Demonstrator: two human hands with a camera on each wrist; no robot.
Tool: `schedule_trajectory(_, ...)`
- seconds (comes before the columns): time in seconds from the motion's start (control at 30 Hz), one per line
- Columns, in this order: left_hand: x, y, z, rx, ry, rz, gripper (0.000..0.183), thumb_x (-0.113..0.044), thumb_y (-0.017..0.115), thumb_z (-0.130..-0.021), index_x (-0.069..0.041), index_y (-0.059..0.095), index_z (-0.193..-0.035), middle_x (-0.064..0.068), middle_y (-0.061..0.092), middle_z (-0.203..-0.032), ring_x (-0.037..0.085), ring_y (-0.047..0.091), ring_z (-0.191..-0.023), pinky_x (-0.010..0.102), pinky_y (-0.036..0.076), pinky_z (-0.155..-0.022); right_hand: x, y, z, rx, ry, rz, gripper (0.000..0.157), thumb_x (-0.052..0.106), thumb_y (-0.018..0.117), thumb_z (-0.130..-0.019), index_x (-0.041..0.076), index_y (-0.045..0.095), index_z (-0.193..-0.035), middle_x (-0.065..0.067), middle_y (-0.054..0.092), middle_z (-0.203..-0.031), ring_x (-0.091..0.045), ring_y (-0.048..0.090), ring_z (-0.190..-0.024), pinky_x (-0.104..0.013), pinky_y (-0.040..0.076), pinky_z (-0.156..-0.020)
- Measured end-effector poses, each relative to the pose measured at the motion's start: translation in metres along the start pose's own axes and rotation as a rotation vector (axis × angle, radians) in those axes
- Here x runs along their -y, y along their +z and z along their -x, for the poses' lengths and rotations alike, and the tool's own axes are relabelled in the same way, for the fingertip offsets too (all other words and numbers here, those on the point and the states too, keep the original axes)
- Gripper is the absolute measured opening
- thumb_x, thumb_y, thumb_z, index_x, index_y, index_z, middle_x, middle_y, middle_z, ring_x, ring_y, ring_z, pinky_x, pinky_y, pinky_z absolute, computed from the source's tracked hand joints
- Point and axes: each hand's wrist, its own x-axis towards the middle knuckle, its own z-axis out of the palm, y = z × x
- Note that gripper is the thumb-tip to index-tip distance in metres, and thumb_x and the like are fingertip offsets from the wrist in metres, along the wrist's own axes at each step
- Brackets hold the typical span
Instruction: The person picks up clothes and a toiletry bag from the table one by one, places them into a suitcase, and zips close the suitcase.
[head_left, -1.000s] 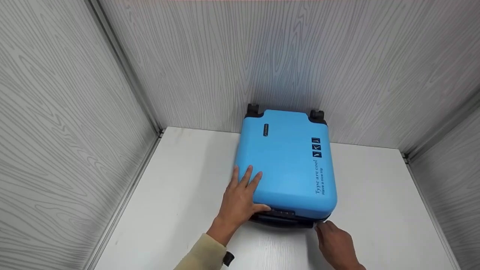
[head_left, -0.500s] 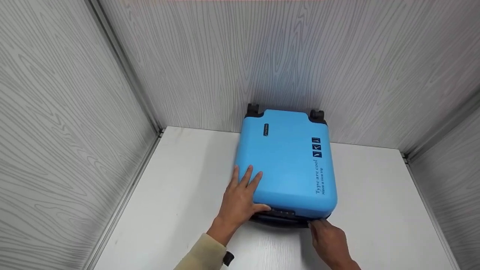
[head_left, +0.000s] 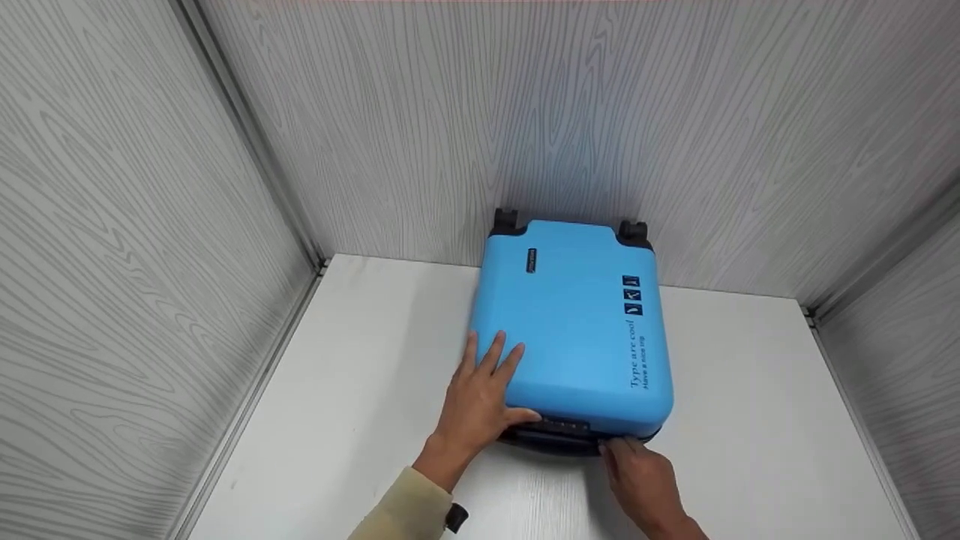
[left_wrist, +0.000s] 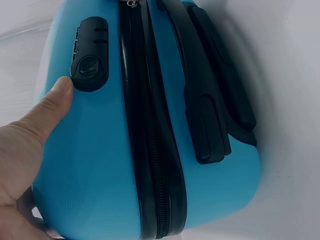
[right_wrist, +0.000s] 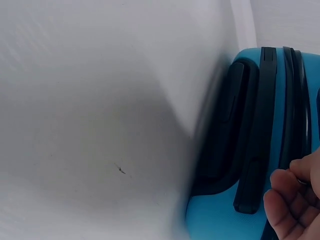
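Observation:
A light blue hard-shell suitcase (head_left: 570, 322) lies flat, its wheels toward the back wall. My left hand (head_left: 474, 409) rests with spread fingers on its near left corner; in the left wrist view the thumb (left_wrist: 52, 102) touches the shell beside the black combination lock (left_wrist: 91, 56). At the near side my right hand (head_left: 643, 480) has curled fingers and pinches the zipper pull, mostly hidden by the fingertips. Metal of the zipper pull (left_wrist: 132, 3) shows at the top of the left wrist view. The black zipper (left_wrist: 149, 115) runs between the shell halves, beside the carry handle (left_wrist: 202, 100).
The suitcase lies on a white tabletop (head_left: 360, 360). Grey wood-grain panels stand around it: a back wall (head_left: 420, 135), a left wall (head_left: 135, 262) and a right wall (head_left: 900, 345). Black wheels (head_left: 634, 231) sit close to the back wall.
My right hand has moved left along the suitcase's near side, from the right corner toward the lock, still pinching the zipper pull. The left hand and the suitcase stay in place.

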Motion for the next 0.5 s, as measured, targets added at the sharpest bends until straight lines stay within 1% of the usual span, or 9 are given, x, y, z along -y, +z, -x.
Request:
schedule_trajectory(0.07,0.003,-0.001,0.001,0.023,0.004,0.050,0.103,-0.066,0.081,-0.079,-0.019,0.043,-0.163,0.013,0.035,-0.171,0.053,0.021,-0.157,0.062,0.045,-0.113,0.000,0.000,0.001,0.002,-0.004,0.000,0.030,0.004,0.083,-0.087,0.014,0.058,-0.075,0.005,0.055,-0.066,-0.004,0.043,-0.055,-0.026,0.041,-0.049)
schedule_trajectory(0.13,0.007,-0.002,0.001,0.059,-0.008,0.115,0.103,-0.063,0.082,-0.081,-0.021,0.039,-0.165,0.011,0.030,-0.173,0.050,0.016,-0.160,0.063,0.042,-0.116,-0.001,0.000,0.003,0.010,-0.012,-0.009,0.024,0.003,0.083,-0.087,0.013,0.062,-0.079,0.005,0.057,-0.069,-0.004,0.046,-0.056,-0.026,0.043,-0.050)
schedule_trajectory(0.23,0.013,-0.004,0.001,0.121,-0.058,0.214,0.105,-0.059,0.084,-0.081,-0.027,0.034,-0.167,0.006,0.019,-0.177,0.046,0.007,-0.162,0.061,0.040,-0.118,-0.001,-0.002,0.005,0.044,-0.031,-0.019,0.017,0.002,0.080,-0.088,0.012,0.067,-0.086,0.005,0.057,-0.072,-0.005,0.049,-0.059,-0.026,0.045,-0.051)
schedule_trajectory(0.3,0.015,-0.006,0.000,0.151,-0.094,0.258,0.107,-0.059,0.085,-0.080,-0.030,0.031,-0.168,0.004,0.014,-0.178,0.046,0.003,-0.163,0.060,0.040,-0.119,0.000,-0.003,0.004,0.068,-0.040,-0.028,0.016,0.000,0.078,-0.090,0.012,0.068,-0.089,0.006,0.056,-0.074,-0.005,0.049,-0.060,-0.027,0.046,-0.052)
schedule_trajectory(0.37,0.016,-0.007,0.000,0.166,-0.111,0.279,0.107,-0.058,0.085,-0.080,-0.032,0.031,-0.168,0.004,0.011,-0.179,0.050,0.002,-0.162,0.060,0.042,-0.117,0.003,-0.003,0.002,0.085,-0.049,-0.030,0.016,0.000,0.076,-0.091,0.012,0.066,-0.089,0.006,0.054,-0.073,-0.005,0.047,-0.060,-0.027,0.045,-0.052)
schedule_trajectory(0.5,0.016,-0.008,-0.001,0.170,-0.108,0.271,0.107,-0.058,0.085,-0.080,-0.030,0.031,-0.168,0.006,0.012,-0.178,0.054,0.006,-0.160,0.062,0.044,-0.114,0.009,-0.001,-0.002,0.081,-0.063,-0.043,0.019,-0.001,0.078,-0.090,0.012,0.065,-0.086,0.005,0.053,-0.073,-0.007,0.048,-0.059,-0.027,0.045,-0.052)
